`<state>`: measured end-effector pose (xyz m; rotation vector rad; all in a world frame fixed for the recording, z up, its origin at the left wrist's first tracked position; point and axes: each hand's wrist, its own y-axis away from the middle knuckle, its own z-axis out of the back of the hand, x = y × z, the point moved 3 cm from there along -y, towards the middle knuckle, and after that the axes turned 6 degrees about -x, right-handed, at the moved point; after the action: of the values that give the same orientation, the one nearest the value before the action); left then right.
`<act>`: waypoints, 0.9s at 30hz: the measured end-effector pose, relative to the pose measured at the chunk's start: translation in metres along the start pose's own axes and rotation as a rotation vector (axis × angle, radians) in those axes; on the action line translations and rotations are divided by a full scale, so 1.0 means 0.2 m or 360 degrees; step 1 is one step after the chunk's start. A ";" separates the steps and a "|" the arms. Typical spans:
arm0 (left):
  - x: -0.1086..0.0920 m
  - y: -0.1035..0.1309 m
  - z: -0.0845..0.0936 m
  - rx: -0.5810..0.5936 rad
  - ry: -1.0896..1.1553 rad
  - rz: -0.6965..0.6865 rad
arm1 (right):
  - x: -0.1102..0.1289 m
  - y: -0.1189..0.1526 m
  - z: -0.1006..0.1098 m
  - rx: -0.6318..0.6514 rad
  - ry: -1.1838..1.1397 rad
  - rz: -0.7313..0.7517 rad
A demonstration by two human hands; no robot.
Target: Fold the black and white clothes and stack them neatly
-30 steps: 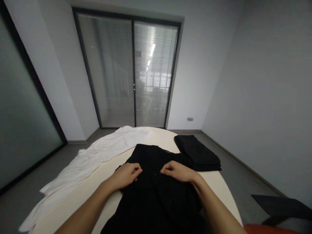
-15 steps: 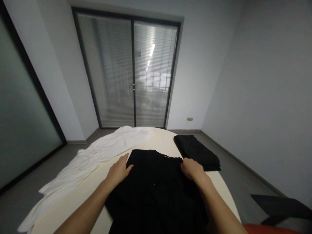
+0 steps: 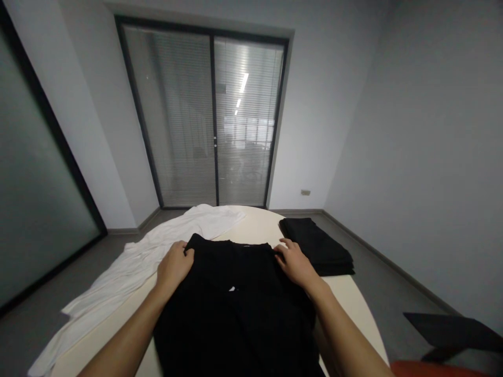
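A black garment (image 3: 236, 319) lies spread over the table in front of me, its top edge toward the far side; whether it is a shirt or trousers I cannot tell. A small white spot shows near its middle. My left hand (image 3: 175, 266) pinches its upper left corner between thumb and fingers. On the opposite side my right hand (image 3: 295, 264) grips the upper right edge, its fingers curled at the cloth and partly hidden. Close beyond the right hand sits a folded black stack of cloth (image 3: 318, 246).
White cloth (image 3: 149, 256) lies rumpled along the left edge of the pale round table (image 3: 356, 309). At lower right stand a black chair armrest (image 3: 451, 330) and an orange-red seat (image 3: 428, 369). A glazed partition with blinds (image 3: 176, 125) rises behind the table.
Both hands have shifted left with the black garment, whose top edge has moved left too. The white spot on it has become larger. The white cloth and the black stack stay put.
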<state>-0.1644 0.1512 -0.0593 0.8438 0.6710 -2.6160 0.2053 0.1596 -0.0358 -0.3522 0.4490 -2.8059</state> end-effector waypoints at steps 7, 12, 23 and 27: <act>0.03 -0.01 -0.11 0.0077 0.0395 -0.0009 | -0.09 0.04 -0.07 0.0351 0.0197 -0.0583; 0.00 0.00 -0.08 0.0069 0.0583 -0.0207 | -0.08 0.01 -0.04 0.0210 0.0047 -0.0633; -0.03 -0.22 0.01 -0.0138 0.0778 -0.0199 | -0.13 -0.10 0.11 -0.0453 -0.0271 -0.0496; -0.05 -0.35 0.01 -0.0067 0.0700 -0.0228 | -0.14 -0.27 0.14 -0.0337 -0.0185 -0.0470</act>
<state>-0.1870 0.2110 -0.0271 1.4263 0.9240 -2.5429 0.2268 0.2108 0.0021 -0.6733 0.7233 -3.0033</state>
